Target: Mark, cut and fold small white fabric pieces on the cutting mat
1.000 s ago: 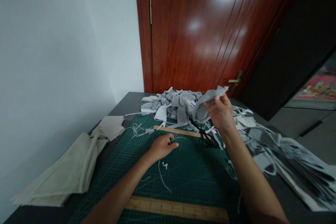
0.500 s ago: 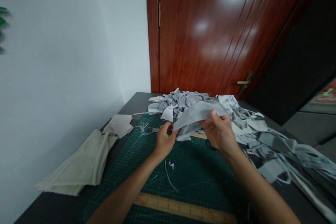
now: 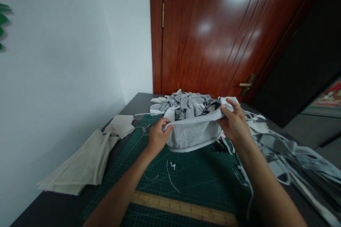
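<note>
A grey piece of fabric (image 3: 195,134) is stretched between my two hands above the green cutting mat (image 3: 197,175). Its upper edge runs from one hand to the other, and the rest hangs down in a curve. My left hand (image 3: 159,134) pinches the left end between thumb and fingers. At the other end, my right hand (image 3: 234,120) grips the upper corner, thumb on top; some of its fingers are hidden behind the cloth. Behind the fabric lies a heap of grey and white cloth scraps (image 3: 186,103).
A wooden ruler (image 3: 183,207) crosses the mat near me. Folded beige cloth (image 3: 82,166) lies at the left edge of the dark table (image 3: 133,101). Long grey fabric strips (image 3: 301,156) spread over the right side. Thread scraps (image 3: 172,177) dot the mat. A wooden door (image 3: 202,42) stands behind.
The fabric was bunched and slanting between my hands; now it is spread wide and hangs lower. My hands have moved apart, the left one leftward and the right one slightly right and up.
</note>
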A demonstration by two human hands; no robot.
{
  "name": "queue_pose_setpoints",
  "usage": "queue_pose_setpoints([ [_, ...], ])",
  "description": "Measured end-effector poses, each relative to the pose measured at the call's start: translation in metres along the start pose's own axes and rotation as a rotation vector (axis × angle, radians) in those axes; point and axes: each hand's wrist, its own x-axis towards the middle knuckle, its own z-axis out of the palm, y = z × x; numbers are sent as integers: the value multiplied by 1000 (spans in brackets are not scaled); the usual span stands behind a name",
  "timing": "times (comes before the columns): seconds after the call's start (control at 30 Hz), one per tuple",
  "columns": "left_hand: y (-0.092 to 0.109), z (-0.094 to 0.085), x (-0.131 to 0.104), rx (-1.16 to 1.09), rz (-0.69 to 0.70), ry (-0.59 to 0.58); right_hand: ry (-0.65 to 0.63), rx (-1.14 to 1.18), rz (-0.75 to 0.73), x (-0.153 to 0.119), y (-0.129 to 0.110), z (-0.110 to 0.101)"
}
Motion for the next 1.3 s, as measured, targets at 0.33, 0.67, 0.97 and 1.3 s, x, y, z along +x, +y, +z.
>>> queue_pose_setpoints([
  [0.33,-15,-33,26,-24,30,102,-113,-319,-85,4,-36,-28],
  [0.67,-30,-64,35,-63,-173,-739,-745,-1367,147,13,-31,-58],
  [0.97,-35,-28,16,413,157,-585,-922,-1636,-49,-42,38,4],
  [1.3,-26,6,-8,262,379,-899,-1230,-1685,-82,-140,79,50],
])
